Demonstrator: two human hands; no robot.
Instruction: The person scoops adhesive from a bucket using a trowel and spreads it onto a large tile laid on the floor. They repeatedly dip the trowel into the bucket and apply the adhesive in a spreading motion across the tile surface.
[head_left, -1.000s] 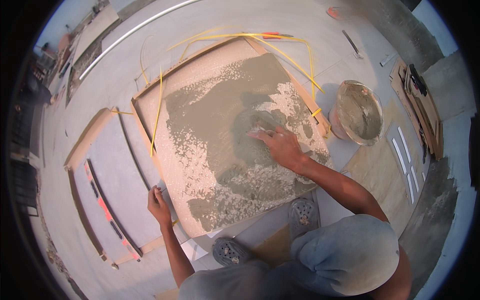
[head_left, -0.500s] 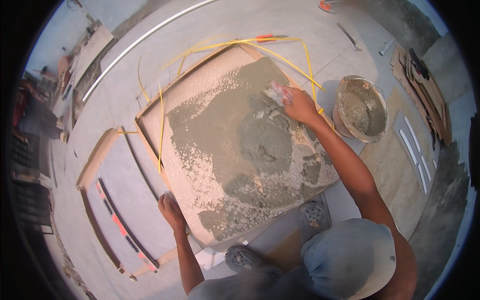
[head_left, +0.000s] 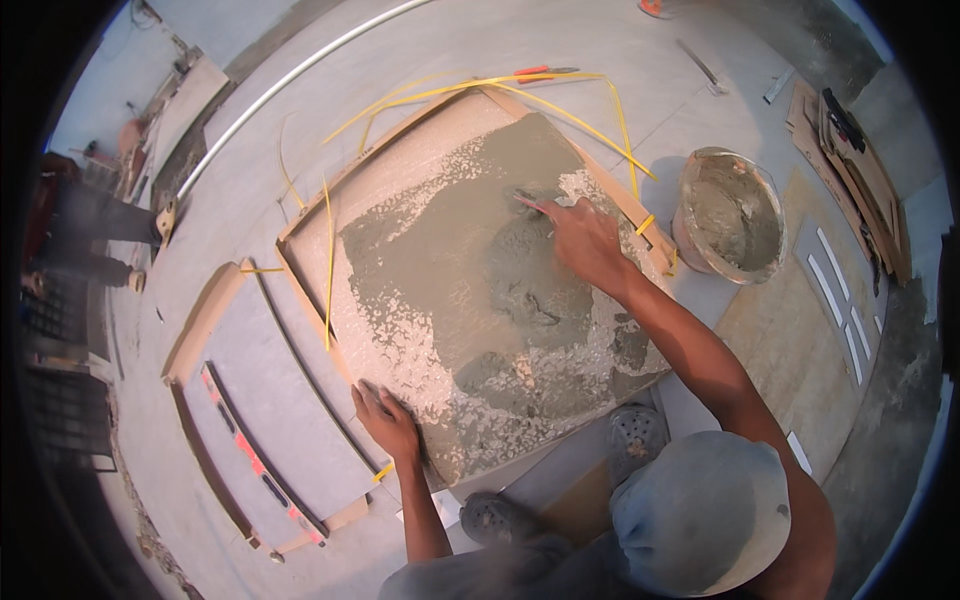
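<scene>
A large square tile [head_left: 345, 285] lies in front of me, its textured back partly coated with wet grey mortar [head_left: 430, 250]. A thicker heap of mortar sits right of its middle. My right hand [head_left: 587, 240] is closed around the handle of a trowel [head_left: 532, 201], whose blade is mostly hidden in the mortar near the tile's upper right. My left hand [head_left: 387, 420] rests at the tile's lower left edge, fingers apart, holding nothing. At the tile's right stands a bucket [head_left: 735, 215] of mortar.
Yellow straps [head_left: 545, 115] and cardboard edging [head_left: 300, 235] surround the tile. A red spirit level [head_left: 255, 455] lies inside a cardboard frame at left. Flat cardboard [head_left: 850, 170] and a tile with white strips [head_left: 835, 270] are at right. Another person's legs [head_left: 100, 225] show far left.
My right hand has drawn the trowel left and slightly down across the mortar, turning its blade. My left hand has shifted right and down along the tile's edge. The other person has stepped.
</scene>
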